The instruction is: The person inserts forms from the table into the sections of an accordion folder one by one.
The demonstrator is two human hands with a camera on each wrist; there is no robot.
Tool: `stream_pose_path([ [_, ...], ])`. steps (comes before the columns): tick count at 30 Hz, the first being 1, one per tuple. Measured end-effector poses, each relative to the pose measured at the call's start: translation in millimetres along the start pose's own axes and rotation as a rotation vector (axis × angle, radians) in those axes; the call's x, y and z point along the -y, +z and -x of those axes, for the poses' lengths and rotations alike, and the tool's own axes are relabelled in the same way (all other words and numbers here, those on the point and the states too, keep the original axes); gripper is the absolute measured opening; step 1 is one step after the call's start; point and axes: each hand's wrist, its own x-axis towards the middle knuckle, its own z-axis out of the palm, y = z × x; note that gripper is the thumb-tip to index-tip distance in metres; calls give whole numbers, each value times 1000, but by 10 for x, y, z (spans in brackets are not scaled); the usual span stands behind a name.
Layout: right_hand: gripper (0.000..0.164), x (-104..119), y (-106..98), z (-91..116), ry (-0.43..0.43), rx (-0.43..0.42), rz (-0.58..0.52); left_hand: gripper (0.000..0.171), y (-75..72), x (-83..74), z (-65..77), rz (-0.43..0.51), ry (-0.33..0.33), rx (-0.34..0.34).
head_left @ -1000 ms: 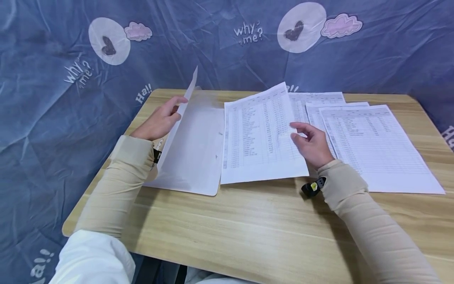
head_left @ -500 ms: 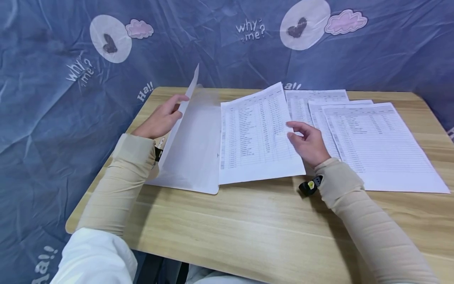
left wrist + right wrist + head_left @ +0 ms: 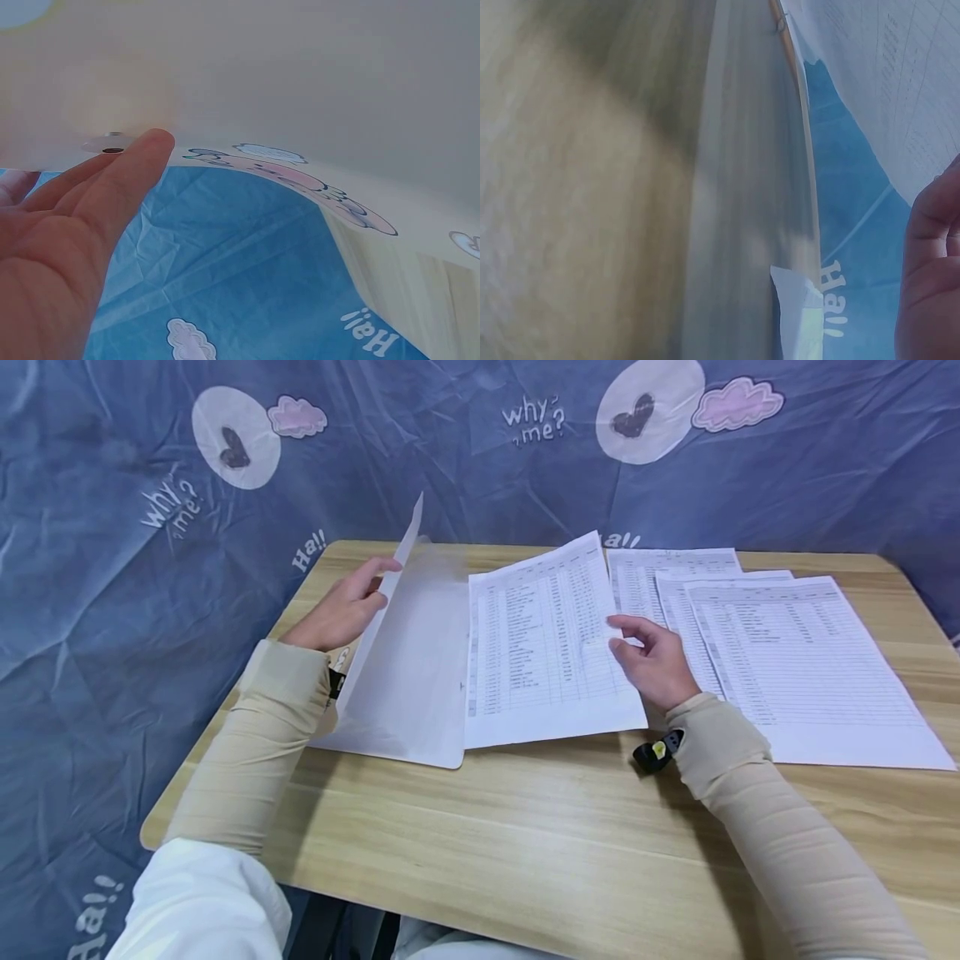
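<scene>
A whitish, partly see-through document folder [image 3: 408, 693] lies at the left of the table, its cover raised. My left hand [image 3: 341, 610] holds that cover near its upper edge, and a round snap button [image 3: 112, 144] shows beside the fingers in the left wrist view. Pinched at its right edge by my right hand [image 3: 652, 660] is a printed table sheet [image 3: 551, 652], tilted up from the table. Its left edge meets the folder's right edge; whether any of it is inside cannot be told. The right hand's fingertips are partly cut off in the right wrist view.
Several more printed sheets [image 3: 817, 693] overlap on the right side of the wooden table [image 3: 480, 843]. A blue patterned cloth [image 3: 420, 443] hangs behind and at the left. The table's front edge runs close to the person's lap.
The sheet and my right hand have shifted slightly left toward the folder, mostly between the first two frames. My left hand keeps holding the cover up. The head view has tilted slightly.
</scene>
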Motion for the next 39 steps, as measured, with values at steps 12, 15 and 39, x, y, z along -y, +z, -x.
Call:
stream_pose_path([
  [12,36,-17,-31,-4,-2,2,15,45,-12,12,4,-8,0,-6],
  [15,36,-18,-36,-8,-4,2,36,45,-11,14,4,-8,0,-12],
  [39,35,16,-56,-39,-25,-4,26,46,-31,9,7,17,7,8],
])
